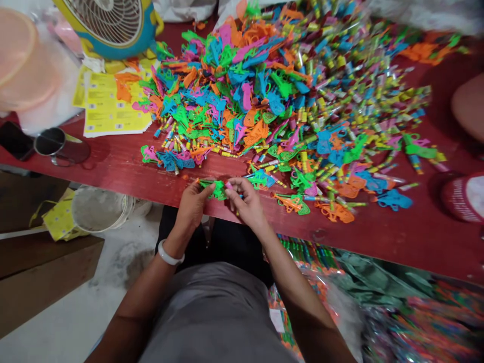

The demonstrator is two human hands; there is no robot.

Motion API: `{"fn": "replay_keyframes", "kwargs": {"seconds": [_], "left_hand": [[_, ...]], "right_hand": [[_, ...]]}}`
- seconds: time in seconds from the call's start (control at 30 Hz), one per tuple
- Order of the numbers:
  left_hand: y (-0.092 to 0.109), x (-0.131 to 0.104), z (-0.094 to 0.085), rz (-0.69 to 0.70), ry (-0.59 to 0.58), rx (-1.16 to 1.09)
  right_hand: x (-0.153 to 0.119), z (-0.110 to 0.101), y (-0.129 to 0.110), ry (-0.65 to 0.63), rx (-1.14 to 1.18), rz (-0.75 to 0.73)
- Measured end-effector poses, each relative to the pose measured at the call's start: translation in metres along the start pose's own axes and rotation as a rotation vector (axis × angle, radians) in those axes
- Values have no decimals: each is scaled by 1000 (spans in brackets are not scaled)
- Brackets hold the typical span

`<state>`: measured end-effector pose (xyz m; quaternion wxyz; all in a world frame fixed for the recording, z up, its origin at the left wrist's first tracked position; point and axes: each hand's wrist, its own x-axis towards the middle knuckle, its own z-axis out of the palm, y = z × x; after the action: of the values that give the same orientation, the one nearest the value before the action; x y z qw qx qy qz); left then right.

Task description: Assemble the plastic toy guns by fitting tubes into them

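Close to the table's front edge, my left hand point(191, 204) is closed on a small green plastic toy piece point(217, 190) with a lattice part. My right hand point(245, 199) pinches a small pink piece point(228, 185) at the right end of the green one; whether the two are joined I cannot tell. Just right of my right hand lie blue and green lattice pieces point(261, 179). Beyond my hands spreads a large heap of pink, green, blue and orange plastic pieces point(242, 96). Many small tubes with yellow labels point(340, 101) lie on its right side.
The red table point(124, 169) carries a fan point(109, 25), yellow printed sheets point(113, 106), a metal mug point(60, 143) and a dark phone point(15, 140). At right stands a red container point(463, 196). Below are a bucket point(100, 206), a cardboard box point(49, 277) and bagged colourful pieces point(423, 327).
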<state>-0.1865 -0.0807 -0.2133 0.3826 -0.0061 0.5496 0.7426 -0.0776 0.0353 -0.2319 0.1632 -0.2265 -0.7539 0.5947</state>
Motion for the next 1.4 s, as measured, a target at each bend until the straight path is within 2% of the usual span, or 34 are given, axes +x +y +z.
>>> {"fn": "replay_keyframes", "kwargs": {"seconds": [0.1, 0.27, 0.53, 0.73, 0.97, 1.17, 1.4], "left_hand": [[-2, 0, 0, 32, 19, 44], [-3, 0, -1, 78, 50, 64], [-4, 0, 1, 106, 75, 82], [-7, -1, 5, 133, 108, 84], [-12, -6, 7, 195, 97, 357], [-13, -5, 9, 184, 106, 323], [-9, -14, 16, 168, 107, 310]], "right_hand": [[1, -3, 4, 102, -125, -57], [5, -6, 9, 55, -141, -90], [5, -4, 11, 59, -193, -203], [-6, 2, 17, 123, -247, -297], [-15, 2, 21, 174, -285, -308], [-23, 7, 20, 169, -207, -238], [-35, 15, 17, 206, -274, -294]]}}
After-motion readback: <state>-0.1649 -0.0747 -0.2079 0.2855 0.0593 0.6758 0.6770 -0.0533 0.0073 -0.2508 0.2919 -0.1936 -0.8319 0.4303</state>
